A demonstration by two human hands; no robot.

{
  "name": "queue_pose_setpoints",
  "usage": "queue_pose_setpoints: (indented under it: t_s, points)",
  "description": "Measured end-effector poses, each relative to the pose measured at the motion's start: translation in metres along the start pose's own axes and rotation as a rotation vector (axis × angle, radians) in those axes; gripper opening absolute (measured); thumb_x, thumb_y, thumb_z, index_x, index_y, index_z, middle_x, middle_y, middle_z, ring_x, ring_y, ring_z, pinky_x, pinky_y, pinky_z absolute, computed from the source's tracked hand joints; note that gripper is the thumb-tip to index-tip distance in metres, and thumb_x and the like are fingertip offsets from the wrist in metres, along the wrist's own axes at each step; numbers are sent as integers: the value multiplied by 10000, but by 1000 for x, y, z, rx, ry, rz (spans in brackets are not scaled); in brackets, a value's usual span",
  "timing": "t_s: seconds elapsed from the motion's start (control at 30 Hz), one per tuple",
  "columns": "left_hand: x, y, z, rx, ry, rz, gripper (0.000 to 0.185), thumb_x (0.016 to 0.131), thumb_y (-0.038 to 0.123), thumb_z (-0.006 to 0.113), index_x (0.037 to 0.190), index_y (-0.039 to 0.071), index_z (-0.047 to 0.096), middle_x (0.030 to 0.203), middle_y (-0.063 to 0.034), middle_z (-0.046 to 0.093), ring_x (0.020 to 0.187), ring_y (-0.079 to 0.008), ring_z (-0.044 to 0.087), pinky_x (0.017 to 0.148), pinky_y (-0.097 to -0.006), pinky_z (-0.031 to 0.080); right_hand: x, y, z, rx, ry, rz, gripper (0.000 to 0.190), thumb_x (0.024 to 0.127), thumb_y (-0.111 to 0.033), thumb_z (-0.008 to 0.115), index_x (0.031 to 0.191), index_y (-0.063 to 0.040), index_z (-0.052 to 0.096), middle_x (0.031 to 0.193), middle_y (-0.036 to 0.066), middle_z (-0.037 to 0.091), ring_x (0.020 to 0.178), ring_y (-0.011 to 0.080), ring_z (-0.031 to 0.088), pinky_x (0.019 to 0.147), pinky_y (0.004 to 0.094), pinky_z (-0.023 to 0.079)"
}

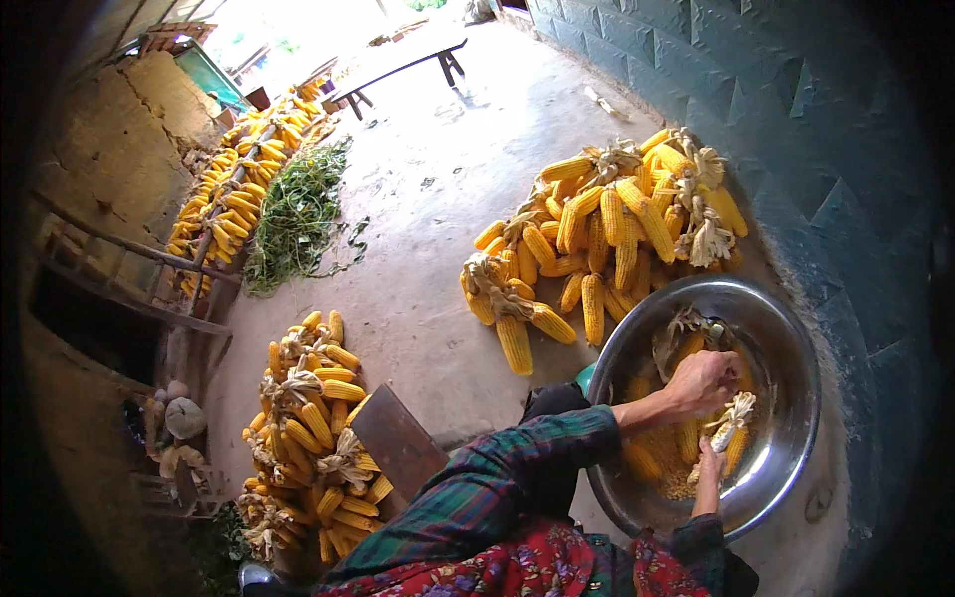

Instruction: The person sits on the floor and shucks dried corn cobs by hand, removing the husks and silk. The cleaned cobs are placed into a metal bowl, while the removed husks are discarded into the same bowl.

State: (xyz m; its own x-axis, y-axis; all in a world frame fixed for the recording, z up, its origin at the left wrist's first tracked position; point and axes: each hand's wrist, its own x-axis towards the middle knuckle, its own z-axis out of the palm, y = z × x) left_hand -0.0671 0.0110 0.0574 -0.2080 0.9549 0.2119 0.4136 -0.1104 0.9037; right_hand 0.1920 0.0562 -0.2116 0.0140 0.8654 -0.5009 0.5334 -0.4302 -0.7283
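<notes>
A wide metal basin [802, 418] stands before me with loose corn kernels [675, 486] in its bottom. My right hand [710, 464] grips a corn cob [721, 436], pale and largely bare, with dry husk at its upper end. Just above that cob, my left hand [705, 383] is bent over with its fingers curled. Whether those fingers hold anything is hidden. Yellow ears lie under and around both hands, among them an ear of corn [642, 461] by the basin's left wall. Dry husk [690, 322] rests near the far side.
A heap of corn ears [612, 224] lies beyond the basin beside the blue wall [828, 149]. At left are another corn pile [313, 425], a wooden bench [399, 440], green vines [302, 216] and hanging corn bundles [224, 216]. A long bench [403, 69] stands near the bright opening.
</notes>
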Motion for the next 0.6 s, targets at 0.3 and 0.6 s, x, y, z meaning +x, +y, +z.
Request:
queue_pose_setpoints:
  t_s: [0.3, 0.6]
  points:
    - [3, -31, 6, -164, 21, -178, 237, 783, 113, 621, 986, -8, 629, 874, -131, 671, 806, -234, 652, 738, -340, 511, -28, -40, 44, -340, -250, -58, 577, 677, -397, 774, 1001, 56, 623, 934, 228, 655, 855, 370, 624, 766, 449, 470]
    - [-16, 90, -113, -1153, -305, 428, 238, 866, 241, 620, 960, 24, 652, 673, -56, 556, 514, -119, 490, 477, -274, 406, -46, 17, 49, -356, -352, -61, 417, 713, -243, 785, 977, 28, 608, 831, 153, 669, 724, 268, 645, 652, 402, 505]
